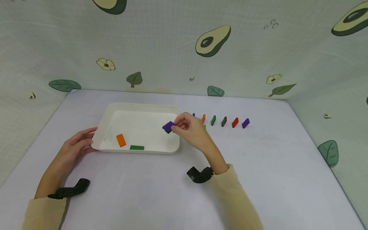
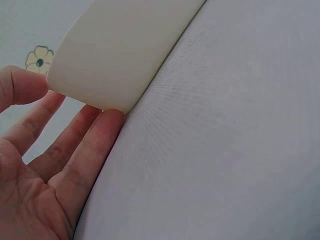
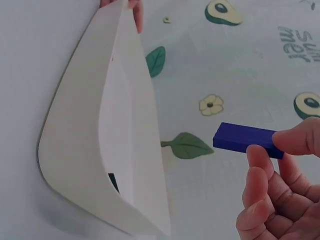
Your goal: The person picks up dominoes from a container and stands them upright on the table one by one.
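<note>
A small flat purple domino block (image 3: 245, 138) is pinched between thumb and fingers of my right hand (image 1: 192, 130), above the right end of the white tray (image 1: 135, 151). In the right wrist view it is raised beside the tray. My left hand (image 1: 76, 145) holds the tray's left end, thumb at the rim and fingertips against the outer wall, as the left wrist view shows. Inside the tray lie an orange block (image 1: 121, 140) and a green block (image 1: 136, 147) by the near wall. A dark patch (image 1: 168, 131) shows just under the purple block.
Right of the tray, several blocks stand in a row, among them green (image 1: 213, 120), brown (image 1: 224, 121), red (image 1: 235, 122) and purple (image 1: 245, 123) ones. My right hand partly hides the row's left end. A patterned cloth (image 1: 166, 64) hangs behind the white table.
</note>
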{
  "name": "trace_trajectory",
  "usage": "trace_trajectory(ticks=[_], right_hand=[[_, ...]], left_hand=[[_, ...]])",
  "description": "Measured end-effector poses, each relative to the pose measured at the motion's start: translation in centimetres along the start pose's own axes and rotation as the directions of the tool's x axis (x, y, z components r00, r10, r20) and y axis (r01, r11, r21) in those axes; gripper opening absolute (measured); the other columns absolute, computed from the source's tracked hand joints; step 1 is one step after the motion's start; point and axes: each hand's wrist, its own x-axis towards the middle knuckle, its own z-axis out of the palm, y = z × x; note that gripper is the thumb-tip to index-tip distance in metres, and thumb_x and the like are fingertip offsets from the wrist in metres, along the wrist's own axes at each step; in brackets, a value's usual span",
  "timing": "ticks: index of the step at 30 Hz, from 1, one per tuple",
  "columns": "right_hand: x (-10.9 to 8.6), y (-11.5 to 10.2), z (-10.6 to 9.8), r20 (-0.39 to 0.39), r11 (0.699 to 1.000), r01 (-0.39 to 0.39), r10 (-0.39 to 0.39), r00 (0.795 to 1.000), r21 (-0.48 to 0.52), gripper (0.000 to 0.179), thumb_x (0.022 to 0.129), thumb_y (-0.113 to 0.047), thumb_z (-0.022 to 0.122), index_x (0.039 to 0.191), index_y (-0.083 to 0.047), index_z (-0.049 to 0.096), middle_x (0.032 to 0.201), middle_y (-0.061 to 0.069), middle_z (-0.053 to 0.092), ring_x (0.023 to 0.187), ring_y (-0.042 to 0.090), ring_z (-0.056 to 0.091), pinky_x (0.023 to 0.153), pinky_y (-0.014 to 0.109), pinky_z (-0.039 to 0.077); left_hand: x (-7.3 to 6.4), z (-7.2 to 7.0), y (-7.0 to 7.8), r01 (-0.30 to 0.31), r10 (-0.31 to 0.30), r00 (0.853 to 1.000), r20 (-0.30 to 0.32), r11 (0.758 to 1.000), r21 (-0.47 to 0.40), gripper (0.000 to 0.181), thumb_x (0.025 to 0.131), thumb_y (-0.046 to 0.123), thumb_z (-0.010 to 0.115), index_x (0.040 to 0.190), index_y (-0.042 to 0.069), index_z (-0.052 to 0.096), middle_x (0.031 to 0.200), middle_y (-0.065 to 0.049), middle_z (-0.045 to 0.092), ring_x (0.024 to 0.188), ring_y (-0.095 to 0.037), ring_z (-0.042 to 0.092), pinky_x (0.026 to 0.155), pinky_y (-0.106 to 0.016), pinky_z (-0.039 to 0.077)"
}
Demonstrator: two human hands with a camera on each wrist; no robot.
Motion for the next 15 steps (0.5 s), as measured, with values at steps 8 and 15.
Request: trace_trajectory(ticks=[8, 15], right_hand=[[-0.9, 0.6, -2.8, -0.064, 0.998, -0.057, 0.055, 0.996, -0.033, 0.016, 0.085, -0.012, 0.065, 0.097, -0.004, 0.057, 0.086, 0.010, 0.065, 0.074, 0.019, 0.058, 0.062, 0.019, 0.048], [-1.8, 1.5, -5.3, -0.127, 0.993, -0.103, 0.095, 0.987, -0.060, 0.018, 0.086, -0.012, 0.064, 0.098, -0.002, 0.056, 0.086, 0.011, 0.064, 0.076, 0.025, 0.059, 0.060, 0.018, 0.048]], left_hand=[[0.0, 0.0, 0.0, 0.006, -0.006, 1.000, -0.007, 1.000, -0.003, 0.041, 0.096, 0.010, 0.049, 0.137, 0.014, 0.045, 0.116, 0.012, 0.056, 0.093, 0.000, 0.062, 0.072, -0.016, 0.054], [0.1, -0.1, 0.0, 0.007, -0.007, 1.000, 0.002, 1.000, -0.017, 0.041, 0.096, 0.011, 0.049, 0.137, 0.014, 0.045, 0.116, 0.012, 0.056, 0.093, 0.001, 0.062, 0.073, -0.015, 0.054]])
